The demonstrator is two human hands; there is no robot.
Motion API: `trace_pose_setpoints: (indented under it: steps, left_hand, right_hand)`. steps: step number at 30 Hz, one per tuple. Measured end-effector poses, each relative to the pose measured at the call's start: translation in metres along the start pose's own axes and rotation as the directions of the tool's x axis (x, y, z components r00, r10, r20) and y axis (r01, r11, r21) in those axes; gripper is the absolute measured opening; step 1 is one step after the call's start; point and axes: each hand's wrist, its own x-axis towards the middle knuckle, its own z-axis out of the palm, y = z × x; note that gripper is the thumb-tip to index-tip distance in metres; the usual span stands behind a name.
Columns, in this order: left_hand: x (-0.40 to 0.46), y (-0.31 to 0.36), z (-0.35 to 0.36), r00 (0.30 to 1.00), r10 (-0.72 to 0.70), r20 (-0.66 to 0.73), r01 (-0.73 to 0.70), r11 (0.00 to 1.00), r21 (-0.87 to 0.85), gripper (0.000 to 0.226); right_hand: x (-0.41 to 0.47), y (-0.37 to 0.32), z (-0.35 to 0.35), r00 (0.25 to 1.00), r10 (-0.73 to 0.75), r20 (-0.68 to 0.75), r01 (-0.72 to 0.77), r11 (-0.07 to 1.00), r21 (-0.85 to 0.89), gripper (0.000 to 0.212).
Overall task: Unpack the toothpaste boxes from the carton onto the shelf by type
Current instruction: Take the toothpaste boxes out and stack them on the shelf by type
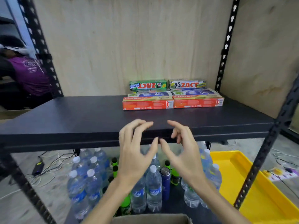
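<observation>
Toothpaste boxes lie in rows at the back right of the black shelf point(80, 120). Two red Colgate boxes point(148, 103) point(198, 101) form the front row, with two blue and white boxes point(149, 94) point(194, 92) behind them. At the back stand a green Zact box point(148, 84) and a silver Zact box point(187, 84). My left hand point(134, 151) and my right hand point(181, 151) hover side by side in front of the shelf's front edge, fingers loosely curled, holding nothing. The carton's rim point(150, 219) shows at the bottom edge.
Water bottles point(153, 188), green bottles and a dark blue flask point(165, 181) stand on the lower shelf. A yellow tray point(239, 183) sits at the lower right. Black uprights point(226, 46) frame the bay. A person in a purple shirt point(30, 75) is at the far left.
</observation>
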Motion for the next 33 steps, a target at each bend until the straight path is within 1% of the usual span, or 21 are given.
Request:
trace_pose_setpoints:
  steps: [2, 4, 8, 10, 12, 15, 18, 20, 21, 22, 23, 25, 26, 28, 30, 31, 33]
  left_hand:
    - [-0.041, -0.011, -0.003, 0.997, -0.075, -0.001, 0.075, 0.997, -0.023, 0.039]
    - [-0.079, -0.025, -0.001, 0.981, -0.18, 0.071, 0.183, 0.983, -0.034, 0.039]
    - [-0.152, -0.059, 0.007, 0.919, -0.325, 0.224, 0.33, 0.944, 0.019, 0.045]
    - [-0.192, -0.079, 0.009, 0.868, -0.387, 0.311, 0.378, 0.921, 0.09, 0.048]
    - [-0.235, -0.102, 0.009, 0.783, -0.466, 0.411, 0.424, 0.885, 0.195, 0.049]
    - [-0.301, -0.133, 0.001, 0.599, -0.571, 0.561, 0.468, 0.819, 0.333, 0.05]
    - [-0.357, -0.153, -0.009, 0.376, -0.646, 0.665, 0.515, 0.742, 0.43, 0.06]
    - [-0.386, -0.161, -0.014, 0.21, -0.688, 0.695, 0.586, 0.657, 0.473, 0.072]
    - [-0.401, -0.166, -0.016, 0.145, -0.705, 0.694, 0.61, 0.616, 0.498, 0.076]
    - [-0.414, -0.17, -0.016, 0.098, -0.714, 0.693, 0.619, 0.589, 0.52, 0.077]
    - [-0.427, -0.174, -0.017, 0.057, -0.718, 0.694, 0.622, 0.569, 0.537, 0.077]
    - [-0.45, -0.179, -0.016, -0.036, -0.709, 0.704, 0.604, 0.546, 0.581, 0.076]
    - [-0.458, -0.179, -0.015, -0.083, -0.695, 0.715, 0.589, 0.544, 0.597, 0.073]
    - [-0.472, -0.18, -0.01, -0.141, -0.672, 0.727, 0.555, 0.555, 0.62, 0.069]
    - [-0.481, -0.18, -0.006, -0.175, -0.654, 0.736, 0.512, 0.579, 0.635, 0.068]
    - [-0.487, -0.182, -0.003, -0.178, -0.644, 0.744, 0.497, 0.594, 0.633, 0.068]
    - [-0.491, -0.183, 0.001, -0.19, -0.635, 0.749, 0.466, 0.613, 0.638, 0.065]
  right_hand:
    - [-0.032, 0.011, 0.012, 0.998, 0.034, 0.056, -0.034, 0.999, 0.001, 0.053]
    - [-0.066, 0.03, 0.022, 0.989, 0.097, 0.112, -0.095, 0.995, -0.019, 0.053]
    - [-0.137, 0.073, 0.042, 0.952, 0.25, 0.177, -0.239, 0.968, -0.082, 0.056]
    - [-0.175, 0.093, 0.052, 0.921, 0.322, 0.218, -0.298, 0.945, -0.134, 0.058]
    - [-0.216, 0.117, 0.061, 0.876, 0.398, 0.271, -0.342, 0.91, -0.232, 0.06]
    - [-0.278, 0.147, 0.067, 0.786, 0.529, 0.32, -0.428, 0.839, -0.335, 0.061]
    - [-0.335, 0.169, 0.069, 0.664, 0.641, 0.385, -0.474, 0.759, -0.446, 0.062]
    - [-0.366, 0.177, 0.069, 0.573, 0.725, 0.382, -0.527, 0.684, -0.505, 0.06]
    - [-0.382, 0.181, 0.07, 0.527, 0.763, 0.374, -0.55, 0.642, -0.534, 0.061]
    - [-0.396, 0.185, 0.072, 0.483, 0.798, 0.36, -0.565, 0.598, -0.568, 0.066]
    - [-0.409, 0.187, 0.074, 0.443, 0.83, 0.338, -0.566, 0.551, -0.613, 0.071]
    - [-0.43, 0.193, 0.079, 0.394, 0.878, 0.271, -0.539, 0.46, -0.706, 0.076]
    - [-0.438, 0.194, 0.081, 0.378, 0.893, 0.244, -0.529, 0.425, -0.735, 0.075]
    - [-0.448, 0.199, 0.083, 0.358, 0.915, 0.189, -0.538, 0.367, -0.759, 0.07]
    - [-0.454, 0.207, 0.081, 0.32, 0.939, 0.129, -0.572, 0.3, -0.763, 0.068]
    - [-0.456, 0.211, 0.08, 0.302, 0.946, 0.118, -0.585, 0.282, -0.76, 0.07]
    - [-0.459, 0.219, 0.079, 0.278, 0.952, 0.13, -0.6, 0.278, -0.75, 0.073]
